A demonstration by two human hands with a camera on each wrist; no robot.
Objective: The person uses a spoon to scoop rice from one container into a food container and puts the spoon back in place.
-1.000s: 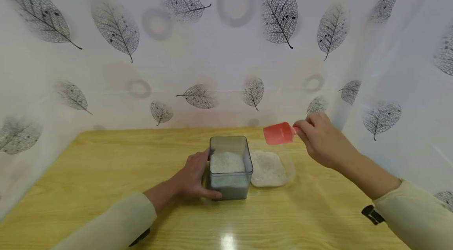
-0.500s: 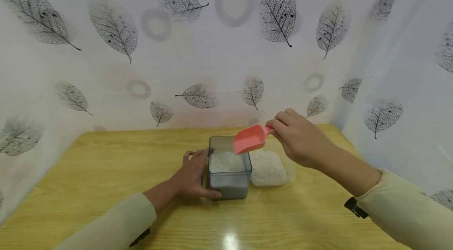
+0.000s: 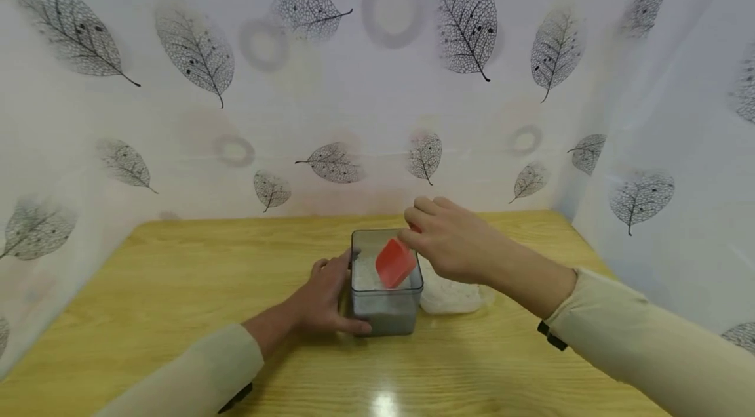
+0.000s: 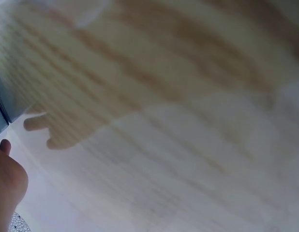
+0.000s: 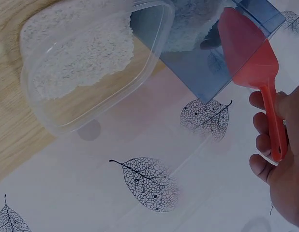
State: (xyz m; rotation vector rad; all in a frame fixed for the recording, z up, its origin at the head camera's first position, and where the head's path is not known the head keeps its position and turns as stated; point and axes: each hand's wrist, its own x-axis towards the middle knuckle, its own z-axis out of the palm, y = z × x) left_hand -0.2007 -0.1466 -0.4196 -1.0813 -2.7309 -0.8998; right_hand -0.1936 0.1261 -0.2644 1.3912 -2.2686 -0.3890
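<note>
My right hand (image 3: 460,240) grips the handle of a red scoop (image 3: 395,264), whose blade tilts down inside the mouth of a clear grey rectangular container (image 3: 386,312). White rice (image 3: 367,266) lies in that container. In the right wrist view, fingers wrap the handle of the scoop (image 5: 258,67), and its blade shows partly through the grey wall. My left hand (image 3: 324,296) holds the container's left side, thumb along the front and fingers toward the back. Just right of it stands a clear plastic tub (image 5: 154,58) of rice, partly hidden by my right hand in the head view.
A wooden table (image 3: 194,286) carries both containers. Behind and at the sides hangs a white curtain (image 3: 330,96) printed with dark leaves. The left wrist view is mostly blurred tabletop, with a corner of the grey container (image 4: 0,108) at its left edge.
My right hand has moved left from above the clear tub to the grey container. The scoop has gone from nearly level to tipped downward. My left hand has stayed put.
</note>
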